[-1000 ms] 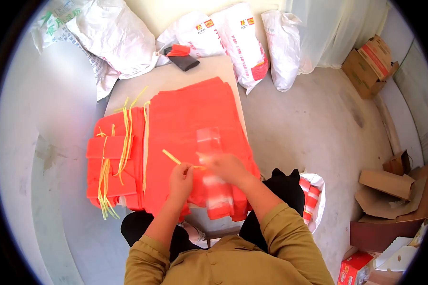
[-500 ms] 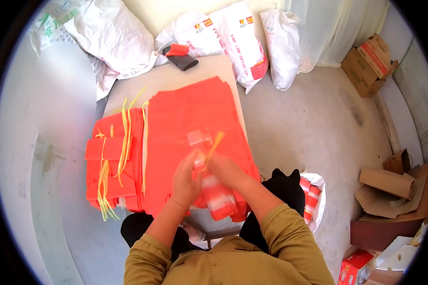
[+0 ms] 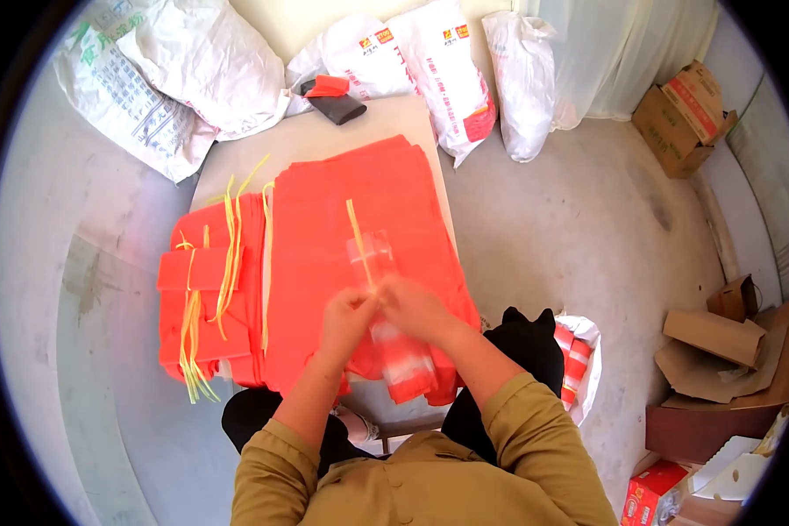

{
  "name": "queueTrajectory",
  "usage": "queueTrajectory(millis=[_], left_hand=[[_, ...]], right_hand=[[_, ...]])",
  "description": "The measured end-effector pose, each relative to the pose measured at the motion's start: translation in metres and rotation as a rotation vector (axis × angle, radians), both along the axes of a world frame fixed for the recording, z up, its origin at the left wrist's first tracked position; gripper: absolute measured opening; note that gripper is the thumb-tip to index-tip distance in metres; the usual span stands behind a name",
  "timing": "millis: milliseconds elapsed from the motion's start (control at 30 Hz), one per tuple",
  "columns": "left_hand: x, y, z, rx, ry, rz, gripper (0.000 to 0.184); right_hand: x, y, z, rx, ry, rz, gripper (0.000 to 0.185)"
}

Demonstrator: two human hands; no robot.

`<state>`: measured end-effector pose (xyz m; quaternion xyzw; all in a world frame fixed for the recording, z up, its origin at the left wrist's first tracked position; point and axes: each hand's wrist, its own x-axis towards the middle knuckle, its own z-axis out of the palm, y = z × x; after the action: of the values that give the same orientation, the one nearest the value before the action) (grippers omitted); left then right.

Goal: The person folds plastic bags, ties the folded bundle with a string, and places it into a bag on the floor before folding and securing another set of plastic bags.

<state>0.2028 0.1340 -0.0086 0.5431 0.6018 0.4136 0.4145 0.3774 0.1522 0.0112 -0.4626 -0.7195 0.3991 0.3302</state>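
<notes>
A yellow strip (image 3: 356, 230) stands up from the pinched fingers of my right hand (image 3: 415, 309). My left hand (image 3: 346, 317) meets it, thumb and finger pressed together at the strip's lower end. Beneath both hands lies a clear plastic bag with a red-and-white banded bundle (image 3: 406, 366) in its lower part; the bag's gathered middle is hidden by my fingers. The bag's upper end (image 3: 379, 247) rests on a stack of red fabric sheets (image 3: 351, 184). Left of the stack, folded red bundles (image 3: 203, 272) carry several loose yellow strips (image 3: 230, 254).
A table (image 3: 237, 162) bears the stack, with a dark and red item (image 3: 337, 107) at its far end. White sacks (image 3: 447, 74) line the wall. By my right knee is a white bag with banded red bundles (image 3: 577, 364). Cardboard boxes (image 3: 682, 118) stand at the right.
My hands have drawn together over the bag's middle. The yellow strip, slanting right before, now points up and left, its free end farther from my fingers.
</notes>
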Motion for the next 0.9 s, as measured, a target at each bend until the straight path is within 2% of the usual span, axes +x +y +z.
queueTrajectory(millis=[33, 133, 233, 367, 467, 567, 667, 767, 900], left_hand=[[0.0, 0.001, -0.005, -0.057, -0.115, 0.018, 0.013], [0.005, -0.003, 0.002, -0.156, -0.093, 0.005, 0.013], [0.003, -0.004, -0.009, 0.042, 0.069, -0.062, 0.017], [0.006, -0.013, 0.006, 0.035, 0.162, -0.093, 0.018], [0.009, -0.02, 0.003, 0.023, 0.143, -0.047, 0.019], [0.011, -0.022, -0.007, 0.025, 0.08, -0.004, 0.02], [0.011, -0.022, -0.006, 0.01, 0.055, 0.018, 0.019], [0.01, -0.02, -0.002, -0.016, 0.079, 0.023, 0.014], [0.011, -0.014, -0.002, -0.056, 0.028, -0.01, 0.008]], right_hand=[[0.0, 0.003, -0.009, 0.082, -0.016, 0.019, 0.009], [-0.001, 0.003, -0.015, 0.294, -0.011, 0.016, 0.019], [-0.001, -0.001, -0.01, 0.4, -0.041, 0.016, 0.025], [0.0, 0.002, -0.019, 0.464, -0.046, 0.012, 0.022], [0.0, 0.002, -0.014, 0.209, -0.059, 0.007, 0.021], [0.001, 0.008, -0.032, 0.398, -0.043, 0.029, 0.019], [-0.001, 0.004, -0.023, 0.385, 0.023, -0.008, 0.023], [0.002, 0.001, 0.003, -0.208, 0.073, 0.033, 0.03], [0.004, 0.005, -0.013, -0.04, 0.011, 0.086, 0.035]])
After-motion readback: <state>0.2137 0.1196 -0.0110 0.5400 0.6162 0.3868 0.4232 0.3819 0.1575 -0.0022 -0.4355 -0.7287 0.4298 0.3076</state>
